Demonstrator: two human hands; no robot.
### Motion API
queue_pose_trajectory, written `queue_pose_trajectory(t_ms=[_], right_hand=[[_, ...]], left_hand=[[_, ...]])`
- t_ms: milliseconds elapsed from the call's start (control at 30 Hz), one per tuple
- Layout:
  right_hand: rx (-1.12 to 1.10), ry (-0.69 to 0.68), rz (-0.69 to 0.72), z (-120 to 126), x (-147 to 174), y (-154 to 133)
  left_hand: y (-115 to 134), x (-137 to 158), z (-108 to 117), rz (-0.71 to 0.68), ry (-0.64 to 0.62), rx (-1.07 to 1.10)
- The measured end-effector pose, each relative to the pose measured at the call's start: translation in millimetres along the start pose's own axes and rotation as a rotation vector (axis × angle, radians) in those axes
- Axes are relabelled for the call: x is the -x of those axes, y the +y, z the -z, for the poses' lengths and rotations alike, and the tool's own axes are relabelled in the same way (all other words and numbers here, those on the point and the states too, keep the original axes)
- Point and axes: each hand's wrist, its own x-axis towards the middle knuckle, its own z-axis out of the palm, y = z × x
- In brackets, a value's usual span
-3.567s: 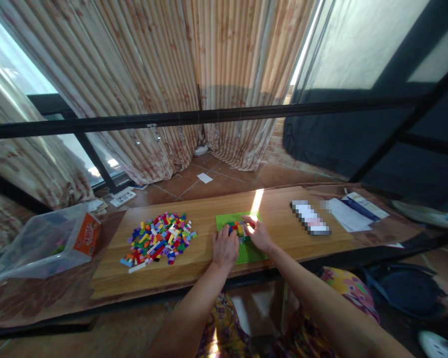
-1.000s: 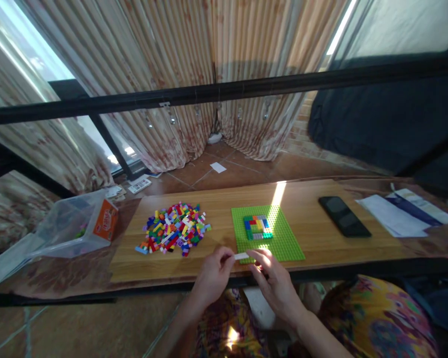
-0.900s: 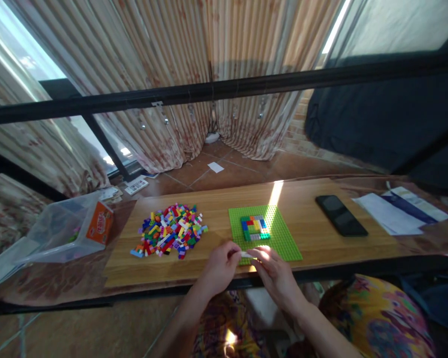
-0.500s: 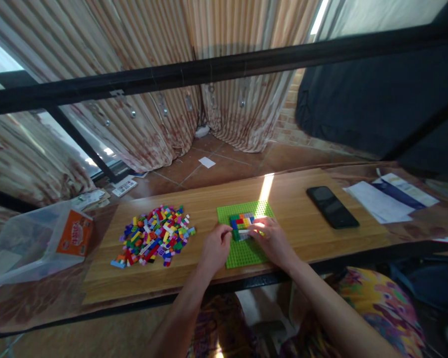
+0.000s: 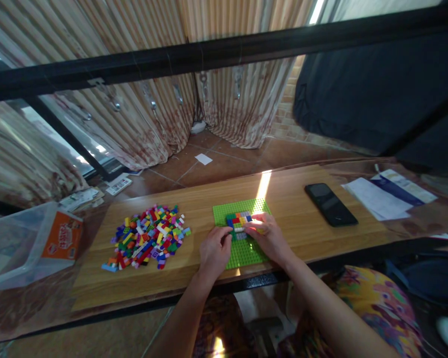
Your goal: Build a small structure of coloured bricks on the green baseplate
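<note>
A green studded baseplate (image 5: pixel 242 257) lies on the wooden board, with a low block of colourful toy bricks (image 5: pixel 238 222) built on it. My left hand (image 5: pixel 215 251) rests at the near left corner of the build, fingers curled and thumb and fingertips close together. Anything between those fingertips is too small to make out. From the right, my right hand (image 5: pixel 269 237) reaches over the build. Its thumb and bent fingers grip bricks at the right side, near a whitish one, and cover part of the build.
A heap of loose toy bricks (image 5: pixel 151 236) is spread on the wooden board (image 5: pixel 194 204) to the left. Beyond it stands a clear plastic box (image 5: pixel 26 258) with an orange label. A black phone (image 5: pixel 330 204) and papers (image 5: pixel 377 198) lie to the right. A dark rail (image 5: pixel 216 52) crosses behind.
The view has shifted slightly, so most things sit a little further left. My left fingertips now overlap the build's left edge more. The right hand stays at the build's right side.
</note>
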Motion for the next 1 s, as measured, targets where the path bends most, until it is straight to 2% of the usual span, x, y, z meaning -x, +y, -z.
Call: queue_pose_trajectory(t_ms=[100,333,733,900,1000], right_hand=[[-0.023,0.013,-0.001,-1.1,0.1,2.6],[-0.140,0.015,0.095,6.4,2.7,2.4],[-0.160,0.032,0.065,5.8,5.8,6.8],[-0.171,0.189,0.006,8.5,9.1,5.4],[-0.069,0.233,0.107,2.6,10.3,-12.8]], left_hand=[[-1.1,1.9,-0.9,-0.016,0.002,-0.013],[-0.4,3.8,-1.2,-0.025,0.004,0.008],[-1.4,4.2,-2.8,0.000,0.023,0.064],[0.9,8.7,-1.9,0.014,0.124,0.177],[1.0,21.8,5.1,0.016,0.207,0.237]])
